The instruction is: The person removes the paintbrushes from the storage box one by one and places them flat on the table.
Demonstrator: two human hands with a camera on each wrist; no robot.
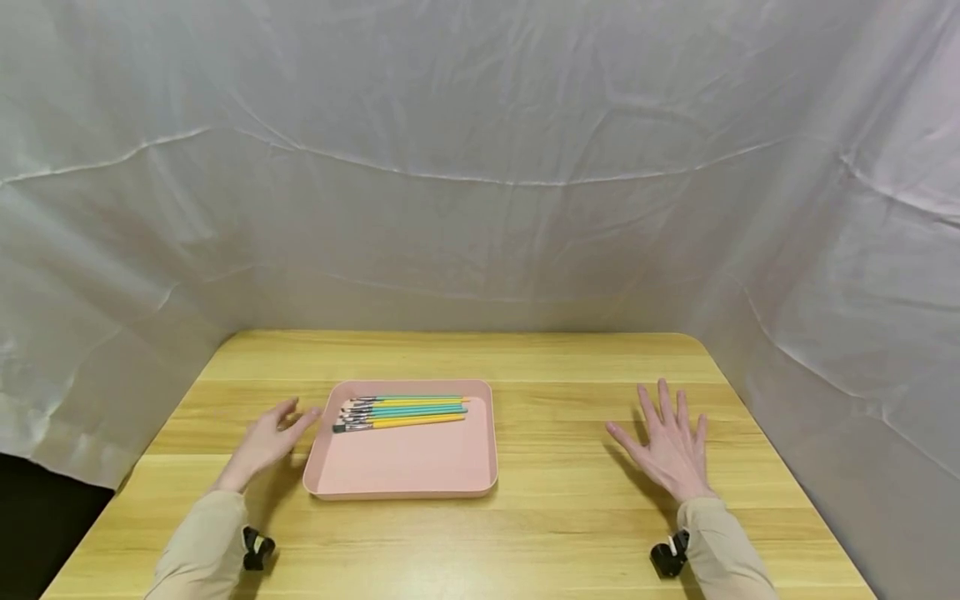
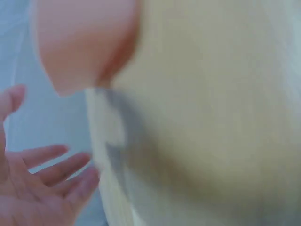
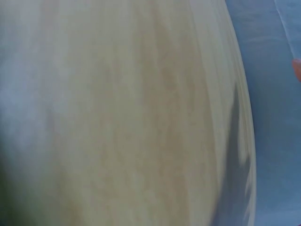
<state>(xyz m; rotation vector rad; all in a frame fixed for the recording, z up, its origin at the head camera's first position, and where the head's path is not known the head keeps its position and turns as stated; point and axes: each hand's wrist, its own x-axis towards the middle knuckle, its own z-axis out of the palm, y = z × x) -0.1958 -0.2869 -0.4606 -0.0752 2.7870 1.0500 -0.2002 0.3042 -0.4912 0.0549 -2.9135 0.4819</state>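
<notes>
A pink tray (image 1: 401, 471) lies on the wooden table, left of the middle. In its upper part several paintbrushes (image 1: 420, 422) with yellow and teal handles lie side by side, bristles to the left. My left hand (image 1: 262, 446) is beside the tray's left edge, fingers loosely bent, thumb toward the rim, holding nothing. In the left wrist view the same hand (image 2: 42, 188) shows spread fingers near the blurred tray (image 2: 84, 42). Over at the right, my right hand (image 1: 671, 450) is spread palm down with straight fingers and holds nothing. Only a fingertip (image 3: 297, 69) shows in the right wrist view.
The wooden table (image 1: 555, 533) has rounded far corners. Grey cloth (image 1: 480, 233) hangs behind it and along both sides. A small black camera sits on each wrist, at the left sleeve (image 1: 257, 550) and the right sleeve (image 1: 670, 557).
</notes>
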